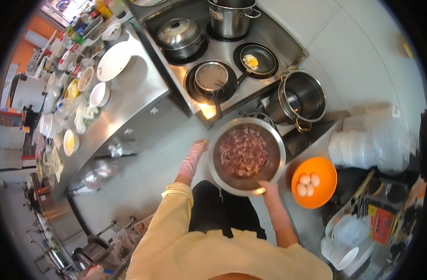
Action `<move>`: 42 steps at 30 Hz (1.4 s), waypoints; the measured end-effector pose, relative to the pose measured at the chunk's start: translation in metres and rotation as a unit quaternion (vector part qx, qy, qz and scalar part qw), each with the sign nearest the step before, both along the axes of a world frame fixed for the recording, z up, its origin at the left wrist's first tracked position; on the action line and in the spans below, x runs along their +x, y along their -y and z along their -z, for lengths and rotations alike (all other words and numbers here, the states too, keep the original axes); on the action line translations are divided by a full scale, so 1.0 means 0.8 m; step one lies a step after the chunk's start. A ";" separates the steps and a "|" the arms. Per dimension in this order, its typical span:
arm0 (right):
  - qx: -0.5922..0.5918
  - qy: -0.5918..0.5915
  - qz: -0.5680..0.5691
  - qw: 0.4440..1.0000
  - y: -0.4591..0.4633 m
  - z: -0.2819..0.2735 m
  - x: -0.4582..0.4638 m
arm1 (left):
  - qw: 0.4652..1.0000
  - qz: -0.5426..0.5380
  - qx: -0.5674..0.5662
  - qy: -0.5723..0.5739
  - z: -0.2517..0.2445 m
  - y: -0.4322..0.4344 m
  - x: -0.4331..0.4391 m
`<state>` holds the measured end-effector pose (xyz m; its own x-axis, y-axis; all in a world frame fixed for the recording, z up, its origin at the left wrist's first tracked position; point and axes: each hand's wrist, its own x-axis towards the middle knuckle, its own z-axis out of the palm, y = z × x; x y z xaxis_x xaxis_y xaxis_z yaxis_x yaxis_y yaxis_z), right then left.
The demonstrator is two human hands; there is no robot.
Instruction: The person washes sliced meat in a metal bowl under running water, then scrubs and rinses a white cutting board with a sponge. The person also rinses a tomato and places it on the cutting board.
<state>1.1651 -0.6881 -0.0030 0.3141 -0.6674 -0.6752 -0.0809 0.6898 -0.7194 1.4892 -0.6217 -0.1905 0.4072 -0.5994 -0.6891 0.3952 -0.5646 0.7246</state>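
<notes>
A wide stainless steel bowl (248,182) is held in front of my legs, over the floor. Chopped raw meat (244,152), red with paler bits, covers its bottom. At the bowl's left rim is my left hand (201,144) in a pink glove, its fingers partly hidden by the rim. My right hand (269,189), gloved too, grips the lower right rim, thumb on the inside edge. Just right of that hand, an orange bowl (326,196) holds several eggs (305,180) on the counter.
Ahead is a stove (231,66) with a lidded pot (180,36), a stockpot (231,21), a pan with a fried egg (250,62) and a small pan (211,76). Large pots (304,94) stand beside it. Left, a steel counter (140,75) carries bowls and bottles. Wrapped plastic containers (371,140) sit right.
</notes>
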 end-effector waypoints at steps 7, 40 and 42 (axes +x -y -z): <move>0.067 -0.028 0.095 0.993 0.055 0.005 0.044 | 0.985 -0.039 0.114 0.127 0.079 0.216 0.054; 0.074 -0.021 0.215 0.974 0.152 0.108 0.202 | 0.987 -0.149 0.024 0.060 -0.167 0.300 0.175; 0.084 -0.002 0.205 0.975 0.171 0.117 0.225 | 0.990 -0.126 0.033 0.057 -0.201 0.289 0.191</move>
<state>1.3455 -0.8248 -0.0969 0.0416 -0.6163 -0.7864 0.2242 0.7728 -0.5938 1.6417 -0.8532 -0.0295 0.6159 -0.4234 -0.6644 0.4473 -0.5063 0.7373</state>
